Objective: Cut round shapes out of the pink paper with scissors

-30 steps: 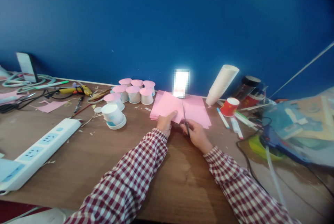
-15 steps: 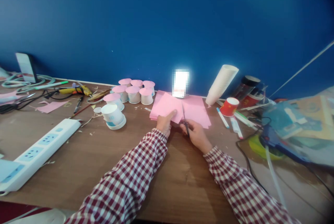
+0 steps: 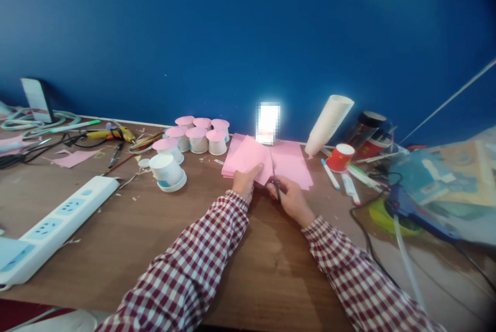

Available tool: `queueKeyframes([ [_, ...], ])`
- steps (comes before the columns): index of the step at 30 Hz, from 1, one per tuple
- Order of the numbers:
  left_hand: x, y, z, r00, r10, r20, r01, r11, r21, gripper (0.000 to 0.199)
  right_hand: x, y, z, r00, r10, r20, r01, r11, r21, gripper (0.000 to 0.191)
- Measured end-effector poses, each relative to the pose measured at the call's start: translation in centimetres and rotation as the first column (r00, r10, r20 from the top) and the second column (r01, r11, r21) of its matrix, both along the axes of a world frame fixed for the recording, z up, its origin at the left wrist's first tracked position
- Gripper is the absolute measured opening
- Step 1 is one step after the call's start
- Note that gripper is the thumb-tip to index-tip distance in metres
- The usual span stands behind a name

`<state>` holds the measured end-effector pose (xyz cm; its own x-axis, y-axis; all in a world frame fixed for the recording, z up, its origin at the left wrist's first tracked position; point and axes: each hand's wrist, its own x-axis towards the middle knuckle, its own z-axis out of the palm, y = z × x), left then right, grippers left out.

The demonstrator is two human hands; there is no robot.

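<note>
My left hand (image 3: 245, 183) pinches the lower edge of a pink paper sheet (image 3: 253, 157), with the thumb on top. In my right hand (image 3: 290, 195) are dark-handled scissors (image 3: 275, 179), whose blades point away from me at the sheet's right edge. Under and behind that sheet lies a stack of pink paper (image 3: 291, 159). Left of the stack stand several white cups with pink paper discs on top (image 3: 197, 138). Nearer to me, a white cup without a disc (image 3: 166, 168) rests on a few white lids or rims.
A bright pixelated screen (image 3: 268, 123) stands behind the paper. On the right are a leaning cup stack (image 3: 329, 124), a red cup (image 3: 340, 157), markers and a blue glue gun (image 3: 416, 213). A white power strip (image 3: 58, 228) lies left.
</note>
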<state>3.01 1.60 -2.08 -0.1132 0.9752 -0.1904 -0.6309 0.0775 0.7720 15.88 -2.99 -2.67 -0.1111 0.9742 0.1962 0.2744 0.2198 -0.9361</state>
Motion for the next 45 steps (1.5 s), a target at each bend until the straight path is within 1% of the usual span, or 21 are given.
queueKeyframes([
  [4,0.07,0.07,-0.30,0.999,-0.001,-0.035,0.002,1.000,0.025,0.049,-0.02,-0.03,0.10,1.000,0.002,-0.011,-0.002,1.000,-0.003,0.028],
  [10,0.14,0.05,-0.26,1.000,-0.007,-0.014,0.008,0.999,0.032,0.048,0.04,-0.06,0.10,1.000,-0.003,0.000,0.003,1.000,0.009,0.030],
  [20,0.13,0.02,-0.10,1.000,-0.008,0.008,0.008,0.999,0.035,0.052,0.07,-0.06,0.23,1.000,0.000,0.019,0.000,1.000,0.019,0.026],
  [36,-0.09,0.07,-0.07,0.999,-0.016,-0.036,0.015,1.000,-0.012,0.049,-0.01,-0.01,0.35,0.999,-0.019,0.027,0.019,1.000,0.005,0.028],
  [45,0.00,0.04,0.11,1.000,-0.010,-0.002,0.010,1.000,-0.004,0.048,-0.03,-0.14,0.43,1.000,-0.016,0.006,0.016,1.000,-0.007,0.029],
])
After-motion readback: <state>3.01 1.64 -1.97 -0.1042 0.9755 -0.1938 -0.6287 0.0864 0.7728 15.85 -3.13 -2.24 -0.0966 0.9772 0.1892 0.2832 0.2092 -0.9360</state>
